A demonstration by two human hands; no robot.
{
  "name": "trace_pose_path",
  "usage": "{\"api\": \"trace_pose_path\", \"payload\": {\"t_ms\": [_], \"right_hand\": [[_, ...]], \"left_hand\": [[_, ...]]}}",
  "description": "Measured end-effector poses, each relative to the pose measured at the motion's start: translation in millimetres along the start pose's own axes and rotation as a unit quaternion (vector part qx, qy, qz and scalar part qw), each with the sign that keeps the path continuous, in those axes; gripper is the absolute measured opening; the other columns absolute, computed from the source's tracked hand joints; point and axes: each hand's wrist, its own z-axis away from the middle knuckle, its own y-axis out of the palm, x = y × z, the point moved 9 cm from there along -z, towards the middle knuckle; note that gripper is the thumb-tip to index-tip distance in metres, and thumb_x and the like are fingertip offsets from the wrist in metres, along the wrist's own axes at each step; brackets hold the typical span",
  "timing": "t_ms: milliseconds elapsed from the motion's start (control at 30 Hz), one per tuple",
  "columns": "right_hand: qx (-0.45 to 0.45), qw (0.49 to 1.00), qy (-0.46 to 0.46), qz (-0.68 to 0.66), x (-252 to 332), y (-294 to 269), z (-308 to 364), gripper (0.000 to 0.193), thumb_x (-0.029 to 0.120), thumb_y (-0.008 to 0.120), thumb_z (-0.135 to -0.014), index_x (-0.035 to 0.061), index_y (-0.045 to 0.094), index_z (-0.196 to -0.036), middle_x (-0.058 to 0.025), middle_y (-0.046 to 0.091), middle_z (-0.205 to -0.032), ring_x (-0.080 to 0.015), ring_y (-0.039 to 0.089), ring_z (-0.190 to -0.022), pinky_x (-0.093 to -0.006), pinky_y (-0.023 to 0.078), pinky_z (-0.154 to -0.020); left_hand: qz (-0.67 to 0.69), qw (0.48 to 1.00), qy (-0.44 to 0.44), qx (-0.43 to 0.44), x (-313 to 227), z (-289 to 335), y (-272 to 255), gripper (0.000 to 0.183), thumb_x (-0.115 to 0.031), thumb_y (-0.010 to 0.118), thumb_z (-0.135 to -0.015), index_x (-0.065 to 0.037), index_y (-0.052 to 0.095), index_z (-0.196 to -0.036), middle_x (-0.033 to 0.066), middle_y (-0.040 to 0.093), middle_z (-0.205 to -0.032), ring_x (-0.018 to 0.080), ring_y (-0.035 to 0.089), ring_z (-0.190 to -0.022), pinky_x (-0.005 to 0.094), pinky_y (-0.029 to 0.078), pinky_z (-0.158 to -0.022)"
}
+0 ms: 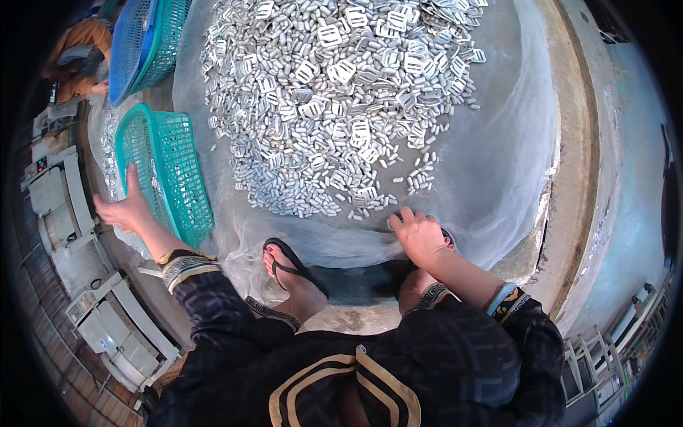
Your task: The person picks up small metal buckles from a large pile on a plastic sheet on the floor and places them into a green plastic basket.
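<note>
My left hand [129, 210] is at the left with its thumb and fingers spread, holding nothing; it reaches across the near end of a green plastic basket [188, 171] with slotted walls. Whether it touches the basket is hard to tell. In front of my right foot, my right hand [420, 235] is low over the near part of a whitish mesh sheet [341, 238]. Its fingers are curled down, and what they hold, if anything, is hidden. Beyond lies a broad heap of silvery metal pieces [320, 107], small pellets mixed with slotted strap buckles.
Blue and green baskets [135, 43] stand at the upper left, beside a person in orange [82, 60]. Grey bench scales [117, 327] line the left side. A raised concrete edge [580, 142] runs along the right, with metal racks [605, 363] at the lower right.
</note>
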Motion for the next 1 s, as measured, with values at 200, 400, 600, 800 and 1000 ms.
{"api": "trace_pose_path", "payload": {"t_ms": [200,400,600,800,1000], "right_hand": [[0.047,0.994,0.010,-0.101,-9.5,6.1,-7.6,0.020,0.009,0.060,-0.074,0.0101,0.057,-0.094,-0.0097,0.058,-0.094,-0.0260,0.065,-0.081,-0.0390,0.052,-0.065],[0.006,0.879,0.114,-0.462,-51.3,9.0,-8.4,0.035,0.016,0.075,-0.069,0.0085,0.061,-0.100,-0.0090,0.064,-0.092,-0.0242,0.063,-0.078,-0.0355,0.049,-0.070],[0.007,0.699,0.220,-0.680,-80.5,-13.6,-0.6,0.037,0.015,0.073,-0.075,0.0055,0.062,-0.109,0.0001,0.061,-0.086,-0.0088,0.055,-0.074,-0.0224,0.045,-0.063],[-0.244,0.810,0.041,-0.532,-50.2,-104.4,-12.7,0.021,0.011,0.069,-0.078,0.0036,0.064,-0.097,-0.0066,0.064,-0.088,-0.0166,0.059,-0.080,-0.0294,0.046,-0.072],[-0.271,0.942,-0.102,-0.168,28.2,-139.3,-27.0,0.036,0.014,0.069,-0.064,0.0106,0.061,-0.098,-0.0099,0.051,-0.113,-0.0304,0.047,-0.110,-0.0445,0.036,-0.089]], "left_hand": [[0.028,0.927,0.017,0.374,-92.3,94.5,93.2,0.028,-0.007,0.070,-0.077,0.000,0.063,-0.103,0.0072,0.066,-0.092,0.0154,0.061,-0.083,0.0278,0.048,-0.077],[0.051,0.681,0.213,0.698,-156.3,352.6,118.9,0.040,-0.004,0.073,-0.066,-0.016,0.065,-0.103,0.0066,0.058,-0.085,0.0272,0.061,-0.082,0.0348,0.050,-0.072],[0.126,0.686,0.093,0.710,-127.8,368.3,126.4,0.029,0.000,0.070,-0.069,-0.009,0.053,-0.091,0.0024,0.054,-0.080,0.0174,0.057,-0.075,0.0287,0.048,-0.069],[0.526,0.344,-0.548,0.552,-140.7,384.7,126.2,0.022,-0.019,0.055,-0.085,-0.007,0.055,-0.103,0.0072,0.058,-0.094,0.0194,0.056,-0.090,0.0364,0.047,-0.079],[0.515,0.264,-0.721,0.383,-167.7,439.4,120.8,0.032,-0.039,0.049,-0.087,-0.013,0.060,-0.104,0.0062,0.059,-0.101,0.0215,0.055,-0.099,0.0406,0.043,-0.088]]}}
